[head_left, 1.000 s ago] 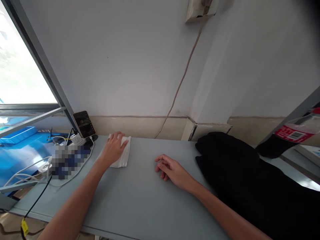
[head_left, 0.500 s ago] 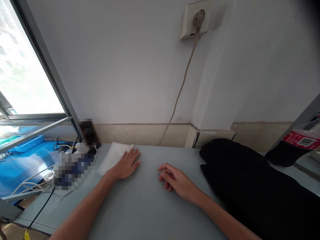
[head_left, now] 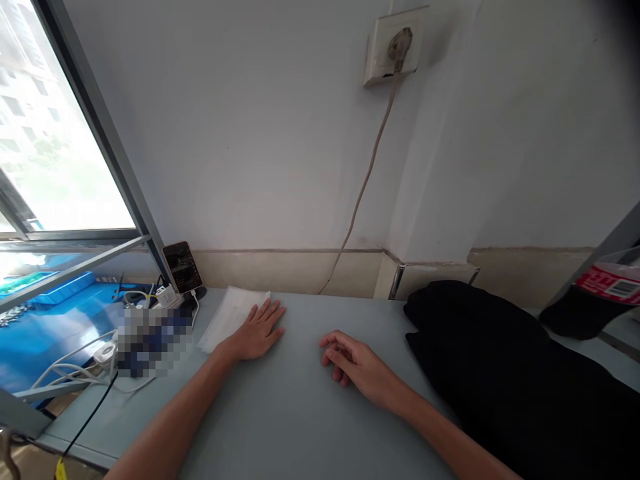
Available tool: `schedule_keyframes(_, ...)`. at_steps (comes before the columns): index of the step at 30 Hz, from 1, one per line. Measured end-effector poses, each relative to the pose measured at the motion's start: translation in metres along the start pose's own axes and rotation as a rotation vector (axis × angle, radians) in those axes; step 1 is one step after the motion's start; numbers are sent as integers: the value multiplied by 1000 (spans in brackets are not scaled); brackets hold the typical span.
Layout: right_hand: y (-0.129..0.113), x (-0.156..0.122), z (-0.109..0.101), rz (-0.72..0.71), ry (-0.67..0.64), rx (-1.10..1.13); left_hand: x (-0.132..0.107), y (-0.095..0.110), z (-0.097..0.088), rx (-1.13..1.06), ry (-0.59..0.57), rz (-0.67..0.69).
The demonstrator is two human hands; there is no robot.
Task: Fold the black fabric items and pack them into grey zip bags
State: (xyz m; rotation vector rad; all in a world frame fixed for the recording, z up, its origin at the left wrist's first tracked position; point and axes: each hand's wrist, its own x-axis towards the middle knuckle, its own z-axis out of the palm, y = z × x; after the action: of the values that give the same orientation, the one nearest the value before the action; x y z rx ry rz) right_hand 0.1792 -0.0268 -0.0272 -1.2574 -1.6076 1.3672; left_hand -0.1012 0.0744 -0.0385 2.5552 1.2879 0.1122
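Note:
My left hand point(head_left: 259, 329) lies flat on the grey table point(head_left: 280, 413) with fingers stretched out, its thumb side touching the right edge of a folded white cloth point(head_left: 227, 314). It holds nothing. My right hand point(head_left: 354, 363) rests palm down a little to the right, fingers loosely curled and apart, nothing in it. A heap of black fabric point(head_left: 505, 373) lies just right of my right forearm.
A phone point(head_left: 183, 267) leans against the wall at the table's back left, beside chargers and white cables point(head_left: 150, 320). A cord point(head_left: 365, 187) runs down from a wall socket point(head_left: 395, 47). A window is at left; a red-labelled bottle point(head_left: 607, 283) at far right.
My left hand slid off the top of the white cloth to the right and now lies flat at its edge. The right hand stayed put; the camera tilted up slightly.

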Motion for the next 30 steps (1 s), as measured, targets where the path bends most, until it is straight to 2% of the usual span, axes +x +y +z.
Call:
schedule_keyframes(7,-2,0,1,5,-10,11,0,-5,3,15,54,31)
schedule_keyframes(14,3,1,2,-30,-3,0,-5,2,-8,-13,70,11)
schedule_keyframes(17,-9,-4,1,-65,18,-21,-5,2,-12,22,146,1)
schedule_keyframes(19,-24,-10,-8,-128,53,-70,-3,2,-13,49,200,13)
schedule_keyframes(21,-39,-19,-31,-191,124,-145,-2,2,-14,72,239,28)
schedule_keyframes(24,-46,-35,-95,-191,322,-315,-1,4,-17,101,261,41)
schedule_keyframes(26,-38,-45,-152,-86,511,-570,-2,7,-20,104,264,44)
schedule_keyframes(27,-30,-50,-180,11,612,-749,-3,9,-21,97,265,42)
schedule_keyframes(29,-10,-57,-229,149,772,-876,-5,12,-23,69,269,28)
schedule_keyframes(30,1,-59,-247,217,852,-935,-6,12,-24,54,271,22)
